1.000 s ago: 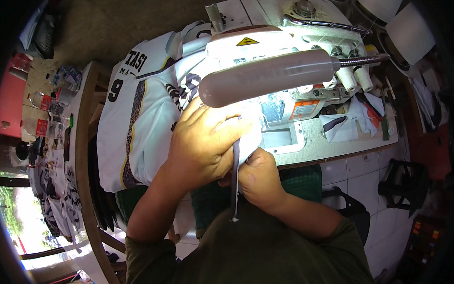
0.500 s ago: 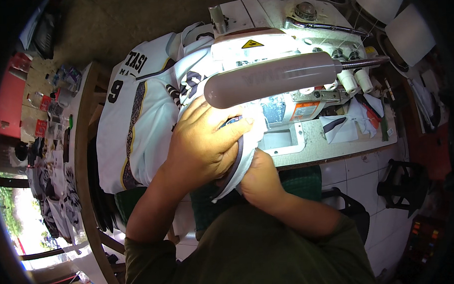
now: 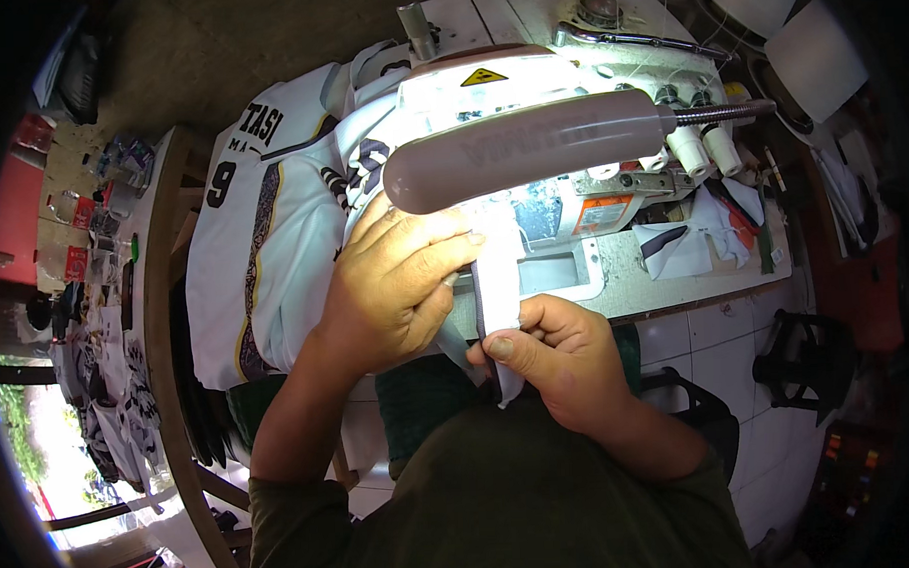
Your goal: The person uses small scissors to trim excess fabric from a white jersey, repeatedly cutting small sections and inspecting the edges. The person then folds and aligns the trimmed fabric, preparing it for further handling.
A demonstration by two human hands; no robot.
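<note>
A white fabric edge with dark trim [image 3: 499,282] runs down from the sewing machine [image 3: 547,216] toward my body. My left hand [image 3: 389,281] grips this edge near the machine, thumb on top and fingers curled. Lower down, my right hand [image 3: 567,365] pinches the same edge between thumb and forefinger. The fabric's tail dangles just below the right hand. A white sports jersey [image 3: 215,292] with dark patterned side bands lies spread to the left of the machine. The lamp [image 3: 530,151] hides the needle area from view.
Thread cones [image 3: 817,61] stand at the far right. Fabric scraps [image 3: 688,241] lie on the machine table [image 3: 635,288]. A wooden-edged table [image 3: 166,324] with bottles and clothes is on the left. A black stool [image 3: 808,362] stands on the tiled floor at right.
My right hand has come out from beneath the fabric, turned, and now pinches the edge with its thumb on top. The edge hangs straighter. My left hand has shifted slightly left.
</note>
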